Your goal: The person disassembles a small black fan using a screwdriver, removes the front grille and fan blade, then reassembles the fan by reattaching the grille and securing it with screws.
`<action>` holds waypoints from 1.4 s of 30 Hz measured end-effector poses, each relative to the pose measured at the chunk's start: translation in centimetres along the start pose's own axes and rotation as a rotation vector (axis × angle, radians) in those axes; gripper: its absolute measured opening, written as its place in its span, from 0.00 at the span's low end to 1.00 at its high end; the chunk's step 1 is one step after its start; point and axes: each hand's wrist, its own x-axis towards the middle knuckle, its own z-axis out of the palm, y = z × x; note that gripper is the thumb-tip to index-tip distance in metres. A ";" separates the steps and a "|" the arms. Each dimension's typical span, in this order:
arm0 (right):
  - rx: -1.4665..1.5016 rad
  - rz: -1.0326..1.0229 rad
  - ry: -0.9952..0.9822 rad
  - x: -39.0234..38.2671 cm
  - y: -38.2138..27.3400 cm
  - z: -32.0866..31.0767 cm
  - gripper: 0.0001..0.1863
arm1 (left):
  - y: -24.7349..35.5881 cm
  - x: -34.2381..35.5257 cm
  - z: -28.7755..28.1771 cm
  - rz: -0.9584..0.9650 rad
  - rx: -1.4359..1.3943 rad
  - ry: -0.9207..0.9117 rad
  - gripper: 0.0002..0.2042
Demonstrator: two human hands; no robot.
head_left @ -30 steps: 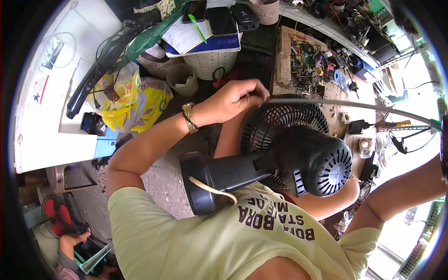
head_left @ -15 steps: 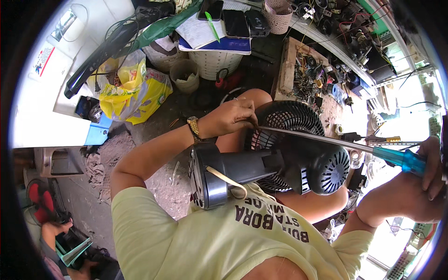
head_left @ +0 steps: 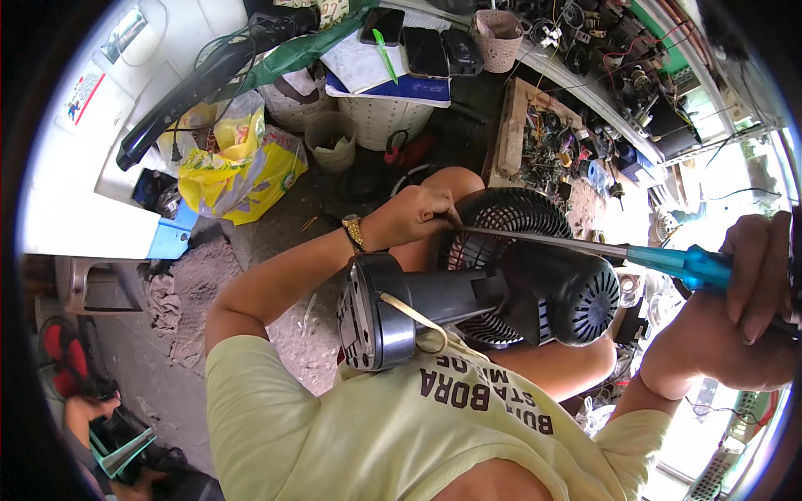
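Observation:
A black electric fan (head_left: pixel 568 296) lies across my lap, its round slotted grille (head_left: pixel 510 217) behind the motor housing and its stand (head_left: pixel 376 313) pointing left, with a pale cord looped beside it. My left hand (head_left: pixel 422 217) is pinched around the tip end of a long screwdriver (head_left: pixel 668 263) at the grille's rim. My right hand (head_left: pixel 752 309) grips the screwdriver's blue translucent handle at the far right, its long shaft crossing above the motor housing. The exact point where the tip ends is hidden by my left fingers.
A wooden board (head_left: pixel 510 142) holds jumbled wires and parts. Phones (head_left: pixel 426 52), notebooks and a pen rest on a woven bin (head_left: pixel 384 125). A yellow plastic bag (head_left: pixel 225 175) and a rag (head_left: pixel 200 292) are on the left. Another person's arm (head_left: pixel 88 413) shows at lower left.
My right hand has come into view at the right with the screwdriver's handle. My left hand sits lower than a second ago, and the shaft now slopes down more steeply toward the right.

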 end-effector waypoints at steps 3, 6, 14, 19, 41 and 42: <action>-0.034 0.007 0.022 0.1 0.4 0.7 0.20 | -0.4 -0.3 0.0 -0.004 -0.010 0.007 0.06; -0.092 0.019 0.015 0.3 1.0 1.2 0.21 | -0.6 -0.4 0.0 -0.030 -0.039 0.011 0.07; -0.564 0.062 -0.098 -0.2 0.9 2.2 0.21 | -1.1 -0.7 0.7 -0.053 -0.080 0.091 0.08; -1.273 0.307 -0.271 -0.9 -4.1 6.4 0.23 | -1.3 -0.9 1.1 -0.119 -0.154 0.108 0.07; -1.227 0.362 -0.513 4.1 -2.8 5.3 0.20 | -3.1 -1.9 1.7 -0.695 -0.344 -0.134 0.36; -1.217 0.331 -0.521 4.2 -2.4 5.2 0.21 | -3.1 -2.3 1.1 -0.734 -0.375 -0.123 0.37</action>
